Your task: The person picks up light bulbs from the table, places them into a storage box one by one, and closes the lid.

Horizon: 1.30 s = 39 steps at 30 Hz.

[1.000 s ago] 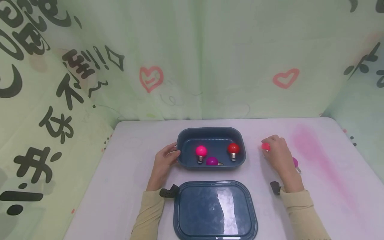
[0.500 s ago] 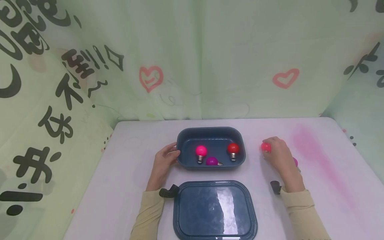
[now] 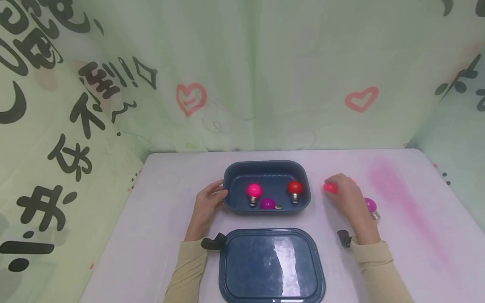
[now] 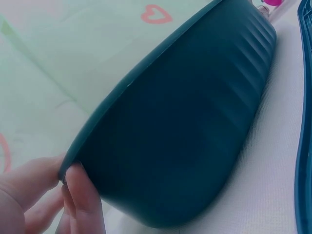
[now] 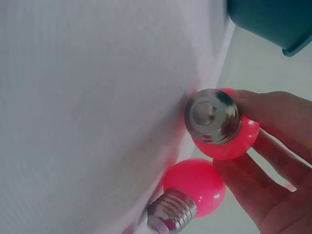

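My right hand (image 3: 347,200) was over the table (image 3: 151,240), out at three o'clock from the navy box (image 3: 267,167). I had the pinkish-red bulb (image 5: 222,127) gripped between thumb and fingers, spread only as wide as its globe, with its metal cap turned to the wrist camera. Seen from my head, the globe showed at ten o'clock of that hand. Just beside it in the right wrist view, toward seven o'clock, was a second pinkish-red bulb (image 5: 195,186); I couldn't tell whether my fingers touched it. A loose purple bulb (image 3: 370,205) lay at four o'clock from my hand, its cap pointing to five.

My left hand (image 3: 209,200) was at nine o'clock on the box, thumb and fingers pinching the rim between them, nearly closed on that thin edge. In the box lay a hot-pink bulb (image 3: 254,190) toward nine, a red bulb (image 3: 294,187) at three and a violet bulb (image 3: 267,203) at six. The navy lid (image 3: 251,265) lay flat at six o'clock from the box, apart from it.
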Each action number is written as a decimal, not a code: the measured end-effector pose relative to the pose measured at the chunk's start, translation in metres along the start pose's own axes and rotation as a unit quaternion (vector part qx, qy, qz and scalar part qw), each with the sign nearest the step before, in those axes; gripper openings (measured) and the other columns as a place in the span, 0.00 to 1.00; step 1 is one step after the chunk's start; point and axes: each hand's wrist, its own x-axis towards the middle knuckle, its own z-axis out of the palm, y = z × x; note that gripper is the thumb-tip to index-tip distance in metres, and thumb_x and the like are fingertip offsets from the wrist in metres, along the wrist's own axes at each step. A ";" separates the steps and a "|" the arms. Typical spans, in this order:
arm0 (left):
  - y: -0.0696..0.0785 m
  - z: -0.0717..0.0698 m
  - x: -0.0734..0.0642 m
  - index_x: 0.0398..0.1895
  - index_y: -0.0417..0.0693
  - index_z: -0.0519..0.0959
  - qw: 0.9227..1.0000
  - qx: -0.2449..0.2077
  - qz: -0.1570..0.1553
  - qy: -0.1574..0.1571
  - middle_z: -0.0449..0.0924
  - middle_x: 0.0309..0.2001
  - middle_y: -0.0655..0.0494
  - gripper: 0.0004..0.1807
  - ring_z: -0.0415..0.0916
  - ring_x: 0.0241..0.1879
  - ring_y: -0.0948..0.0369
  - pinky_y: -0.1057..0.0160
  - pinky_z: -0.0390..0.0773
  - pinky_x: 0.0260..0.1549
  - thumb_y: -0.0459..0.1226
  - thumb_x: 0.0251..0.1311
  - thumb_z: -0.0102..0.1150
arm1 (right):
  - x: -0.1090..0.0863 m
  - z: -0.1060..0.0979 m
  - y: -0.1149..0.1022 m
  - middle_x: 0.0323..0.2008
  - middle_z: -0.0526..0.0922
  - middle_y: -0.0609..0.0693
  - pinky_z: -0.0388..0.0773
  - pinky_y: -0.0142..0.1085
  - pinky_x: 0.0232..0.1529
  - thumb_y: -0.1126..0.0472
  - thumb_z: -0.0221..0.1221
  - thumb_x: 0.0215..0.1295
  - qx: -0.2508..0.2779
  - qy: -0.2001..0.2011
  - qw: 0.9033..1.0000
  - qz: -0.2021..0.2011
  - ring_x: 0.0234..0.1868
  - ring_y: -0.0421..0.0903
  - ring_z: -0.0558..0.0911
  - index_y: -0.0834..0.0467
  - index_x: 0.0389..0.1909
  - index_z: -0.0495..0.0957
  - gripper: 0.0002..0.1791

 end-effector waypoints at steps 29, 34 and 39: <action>0.003 0.001 -0.003 0.64 0.44 0.75 1.000 -0.008 -0.007 -0.006 0.76 0.55 0.43 0.26 0.79 0.49 0.52 0.67 0.81 0.40 0.35 0.62 0.67 | -0.001 -0.017 -0.064 0.53 0.79 0.65 0.75 0.58 0.57 0.72 0.68 0.55 0.030 0.024 0.995 -0.088 0.58 0.64 0.76 0.68 0.52 0.80 0.21; 0.000 0.001 -0.002 0.63 0.46 0.76 1.000 -0.007 0.000 -0.003 0.77 0.55 0.43 0.25 0.79 0.48 0.52 0.67 0.81 0.40 0.36 0.61 0.67 | 0.002 -0.013 -0.072 0.53 0.79 0.64 0.76 0.57 0.56 0.72 0.68 0.56 0.033 0.017 0.995 -0.095 0.58 0.63 0.76 0.67 0.52 0.80 0.21; 0.000 0.001 -0.002 0.61 0.46 0.77 1.000 -0.006 0.005 0.000 0.77 0.53 0.44 0.25 0.80 0.45 0.55 0.65 0.82 0.40 0.36 0.60 0.68 | 0.003 -0.006 -0.077 0.54 0.79 0.63 0.76 0.56 0.56 0.71 0.68 0.56 0.030 0.012 0.994 -0.107 0.58 0.62 0.76 0.66 0.52 0.80 0.21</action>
